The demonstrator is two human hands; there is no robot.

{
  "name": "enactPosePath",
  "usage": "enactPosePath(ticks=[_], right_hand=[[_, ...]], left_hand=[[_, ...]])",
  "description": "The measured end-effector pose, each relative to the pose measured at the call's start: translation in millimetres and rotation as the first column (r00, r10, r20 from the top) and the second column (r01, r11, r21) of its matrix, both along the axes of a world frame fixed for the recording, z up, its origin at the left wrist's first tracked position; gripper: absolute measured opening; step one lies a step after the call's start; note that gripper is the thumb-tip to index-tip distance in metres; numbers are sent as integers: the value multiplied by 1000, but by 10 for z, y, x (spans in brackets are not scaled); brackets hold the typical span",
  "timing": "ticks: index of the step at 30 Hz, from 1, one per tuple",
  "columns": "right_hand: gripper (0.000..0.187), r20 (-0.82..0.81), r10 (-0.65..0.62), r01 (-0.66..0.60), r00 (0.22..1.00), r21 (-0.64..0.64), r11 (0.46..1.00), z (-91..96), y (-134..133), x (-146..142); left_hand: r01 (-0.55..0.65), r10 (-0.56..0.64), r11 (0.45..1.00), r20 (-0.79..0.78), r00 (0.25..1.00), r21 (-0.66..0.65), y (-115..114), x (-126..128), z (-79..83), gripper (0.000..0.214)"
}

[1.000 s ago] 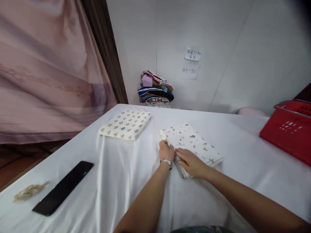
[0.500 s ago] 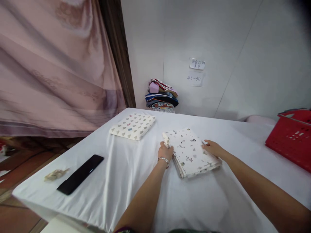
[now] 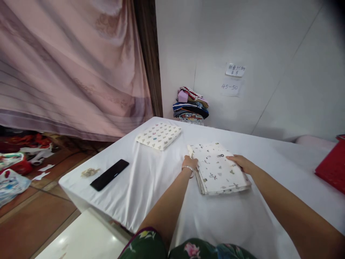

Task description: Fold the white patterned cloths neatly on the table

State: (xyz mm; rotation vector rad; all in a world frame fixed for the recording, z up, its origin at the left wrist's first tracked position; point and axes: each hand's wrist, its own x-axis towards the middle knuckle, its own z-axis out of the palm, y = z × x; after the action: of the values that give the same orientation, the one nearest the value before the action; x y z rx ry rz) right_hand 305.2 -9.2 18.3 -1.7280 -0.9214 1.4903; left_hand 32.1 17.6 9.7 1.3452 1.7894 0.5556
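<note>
A folded white cloth [image 3: 215, 169] with small grey-green printed figures lies on the white-covered table [image 3: 161, 180], its layers showing along the left side. My left hand [image 3: 190, 163], with a bracelet at the wrist, is closed on its left edge; some of the fingers are hidden by the cloth. At the upper right edge my right hand [image 3: 242, 162] grips the same cloth, fingertips on its top face. Farther back to the left sits a second folded cloth [image 3: 159, 135], cream with grey mushroom-like prints, apart from both hands.
A black phone-like slab [image 3: 110, 175] and a small beige bundle [image 3: 90, 172] lie near the table's left edge. Stacked folded fabrics [image 3: 191, 106] stand by the wall. A red basket [image 3: 332, 165] is at the right, and a pink curtain [image 3: 81, 72] hangs at the left.
The view has swung left and shows more floor and the red basket less. Both hands stay on the folded cloth, which looks slightly straighter at its near right corner.
</note>
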Motion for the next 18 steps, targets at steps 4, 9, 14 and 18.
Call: enactPosePath(ticks=[4,9,14,18], right_hand=[[41,-70,-21,21,997,2,1000,30,-78,-21],[41,-198,32,-23,980,50,999,111,-170,-4],[46,-262,85,-72,961,60,996,13,-216,69],[52,-290,74,-54,954,76,996,-128,-176,110]], left_hand=[[7,-7,1000,-16,1000,27,-6,18,37,48],[9,-8,1000,17,1000,-15,51,43,59,55],[-25,40,994,146,988,-103,147,78,15,53],[-42,78,988,241,967,-150,169,49,27,36]])
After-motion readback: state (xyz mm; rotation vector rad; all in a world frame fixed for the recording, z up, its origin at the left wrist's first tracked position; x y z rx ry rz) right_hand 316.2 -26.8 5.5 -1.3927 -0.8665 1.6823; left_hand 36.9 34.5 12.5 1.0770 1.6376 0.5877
